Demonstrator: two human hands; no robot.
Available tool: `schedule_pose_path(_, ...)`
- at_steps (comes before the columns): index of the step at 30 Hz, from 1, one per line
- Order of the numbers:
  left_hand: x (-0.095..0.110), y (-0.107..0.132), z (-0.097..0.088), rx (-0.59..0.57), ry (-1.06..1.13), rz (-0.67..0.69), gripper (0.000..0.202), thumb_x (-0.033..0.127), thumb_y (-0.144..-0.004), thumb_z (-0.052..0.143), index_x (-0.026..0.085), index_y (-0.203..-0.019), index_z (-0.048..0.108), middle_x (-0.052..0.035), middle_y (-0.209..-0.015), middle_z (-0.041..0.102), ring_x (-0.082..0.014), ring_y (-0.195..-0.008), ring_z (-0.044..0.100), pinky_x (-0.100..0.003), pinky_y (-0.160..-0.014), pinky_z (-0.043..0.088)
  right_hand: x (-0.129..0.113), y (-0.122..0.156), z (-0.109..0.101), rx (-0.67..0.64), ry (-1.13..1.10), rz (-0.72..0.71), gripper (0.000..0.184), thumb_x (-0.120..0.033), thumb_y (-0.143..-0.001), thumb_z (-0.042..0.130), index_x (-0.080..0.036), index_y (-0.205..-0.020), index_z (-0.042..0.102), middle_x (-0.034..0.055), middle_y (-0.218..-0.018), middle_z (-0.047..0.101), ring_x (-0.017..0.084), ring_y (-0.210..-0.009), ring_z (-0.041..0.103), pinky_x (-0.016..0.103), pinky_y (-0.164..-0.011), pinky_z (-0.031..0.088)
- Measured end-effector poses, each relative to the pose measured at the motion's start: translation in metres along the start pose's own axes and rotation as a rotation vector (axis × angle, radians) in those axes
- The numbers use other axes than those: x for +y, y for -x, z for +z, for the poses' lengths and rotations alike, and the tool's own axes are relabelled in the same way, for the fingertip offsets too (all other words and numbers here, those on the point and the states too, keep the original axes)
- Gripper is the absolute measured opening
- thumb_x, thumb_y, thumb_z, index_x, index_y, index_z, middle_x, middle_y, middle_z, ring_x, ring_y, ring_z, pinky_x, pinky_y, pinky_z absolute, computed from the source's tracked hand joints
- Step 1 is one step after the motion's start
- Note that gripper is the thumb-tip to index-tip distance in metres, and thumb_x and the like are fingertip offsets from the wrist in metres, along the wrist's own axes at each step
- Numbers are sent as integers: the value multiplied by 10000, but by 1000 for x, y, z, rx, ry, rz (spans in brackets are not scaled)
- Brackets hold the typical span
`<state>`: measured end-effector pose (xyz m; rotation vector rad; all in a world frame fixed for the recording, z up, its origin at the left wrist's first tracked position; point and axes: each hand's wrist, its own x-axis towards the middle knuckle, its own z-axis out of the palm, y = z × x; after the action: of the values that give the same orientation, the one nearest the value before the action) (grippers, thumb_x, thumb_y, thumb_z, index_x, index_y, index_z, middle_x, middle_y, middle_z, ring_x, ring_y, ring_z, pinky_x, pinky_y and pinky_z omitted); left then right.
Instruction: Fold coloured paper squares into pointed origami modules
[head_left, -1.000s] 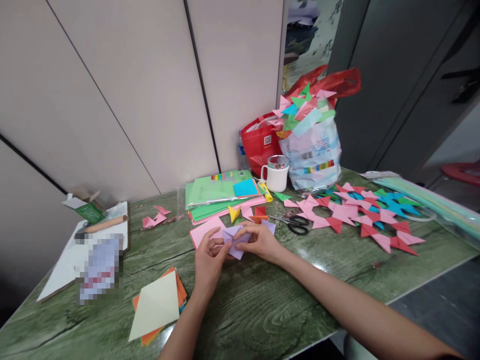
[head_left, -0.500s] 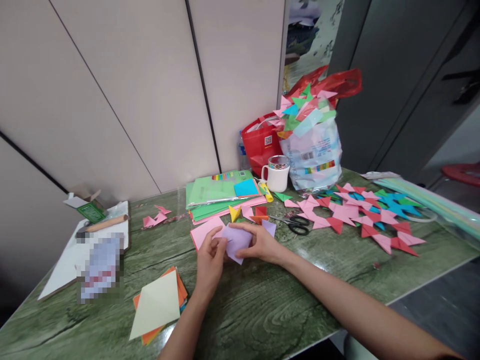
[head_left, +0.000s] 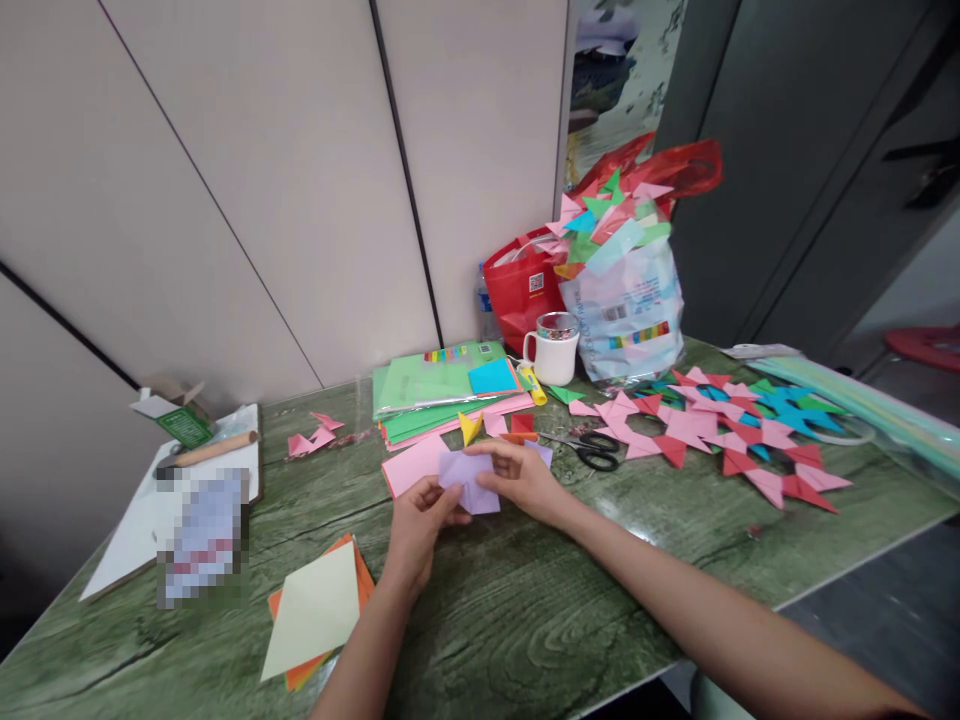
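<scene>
Between my two hands is a sheet of purple paper (head_left: 484,498), raised a little off the table with fold lines across it. My left hand (head_left: 420,515) pinches its lower left side, thumb in front. At its upper right, my right hand (head_left: 525,482) grips the edge between thumb and fingers. Just behind lie pink paper sheets (head_left: 411,466), a yellow folded piece (head_left: 470,428) and another purple piece (head_left: 539,455), partly covered by my right hand. Black-handled scissors (head_left: 598,450) rest to the right of it.
Folded pink, red and blue paper pieces (head_left: 690,425) spread over the right side. A white mug (head_left: 556,350) stands near a stuffed plastic bag (head_left: 626,300). Paper packs (head_left: 420,385) lie at the back, loose sheets (head_left: 315,610) at front left, a hammer (head_left: 214,450) on a white board (head_left: 127,545).
The purple paper has turned from a corner-down position to a wider, level one. My left hand has shifted slightly down, and my right fingers have moved along its top edge.
</scene>
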<state>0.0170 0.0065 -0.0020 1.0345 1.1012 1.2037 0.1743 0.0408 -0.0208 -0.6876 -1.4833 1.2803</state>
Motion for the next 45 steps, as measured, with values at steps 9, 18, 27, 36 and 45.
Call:
schedule_pose_path(9,0,1,-5,346,-242,357,172,286,-670,659,148,-771,662,57,-412,518,-76,-350,449,-182,-368,377,-1,-1,3,137,161,24,349,-485,-720,586,-185,-876,671,60,-861,523,157,-731,519,273,-592,463)
schedule_pose_path(18,-12,3,-6,60,-829,908,243,101,-764,512,215,-915,665,-78,-1052,633,-175,-882,627,-334,-797,516,-2,-1,7,68,-241,172,418,-408,-536,756,-167,-846,613,8,-767,655,181,-744,613,336,-747,479)
schedule_pose_path(27,-4,1,1,153,-255,427,389,275,-761,556,217,-1137,480,-110,-1153,505,-165,-804,636,-309,-660,555,2,-4,1,112,-185,139,386,-306,-571,740,-158,-899,598,15,-775,668,166,-721,625,297,-689,479)
schedule_pose_path(36,0,0,1,87,-15,71,568,256,-593,712,141,-1105,495,28,-628,590,-126,-556,594,-280,-527,544,2,2,6,-18,-33,83,509,-273,-600,718,-176,-1063,533,28,-908,638,184,-839,610,305,-738,480)
schedule_pose_path(45,1,0,1,171,45,83,385,231,-538,740,151,-852,531,29,-609,626,-133,-534,601,-269,-499,529,-1,2,6,73,51,31,366,-305,-582,741,-194,-860,531,-21,-721,567,108,-614,523,214,-544,410)
